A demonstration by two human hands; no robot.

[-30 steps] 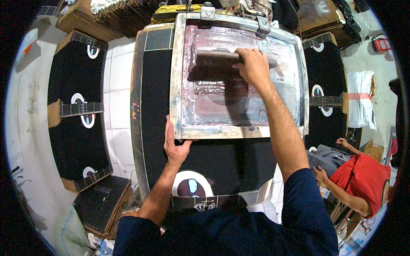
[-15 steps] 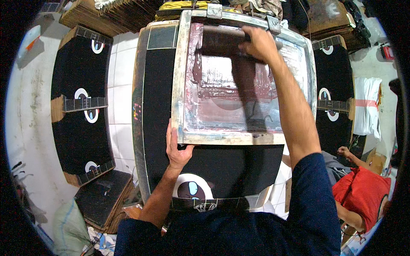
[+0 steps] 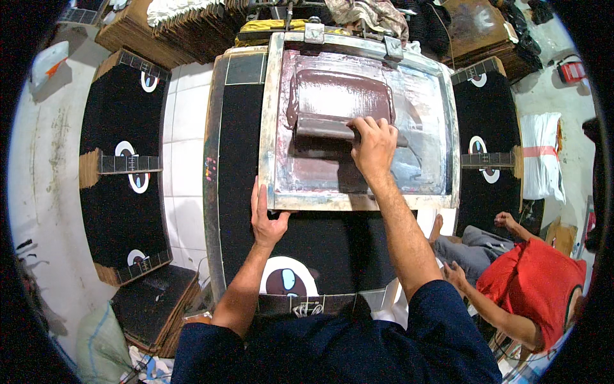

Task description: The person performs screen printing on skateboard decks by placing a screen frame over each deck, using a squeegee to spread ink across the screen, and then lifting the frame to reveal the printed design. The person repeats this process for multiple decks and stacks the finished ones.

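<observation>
A framed printing screen (image 3: pixel 359 203) lies over a black-covered board (image 3: pixel 332 243), with dark maroon ink (image 3: pixel 342 93) spread across the upper middle of its mesh. My right hand (image 3: pixel 374 144) is closed on a dark squeegee (image 3: pixel 320 130), which stands across the mesh just below a glossy band of ink. My left hand (image 3: pixel 268 214) grips the lower left corner of the screen's frame, fingers along its outer side, thumb at the bottom edge. A round white, brown and light-blue eye print (image 3: pixel 288 272) shows on the black surface below the screen.
Black boards with eye prints (image 3: pixel 121 217) (image 3: pixel 486 109) flank both sides over white tiles. Cardboard stacks (image 3: pixel 128 32), cloths and metal clamps line the back. A person in red (image 3: pixel 524 288) sits low at the right. A white bundle (image 3: pixel 540 166) lies at right, a dark board stack (image 3: pixel 153 301) lower left.
My right hand went up to the screen's far edge and is now back lower with the squeegee, leaving smoothed ink above it. My left hand still holds the corner. The person in red shifted slightly.
</observation>
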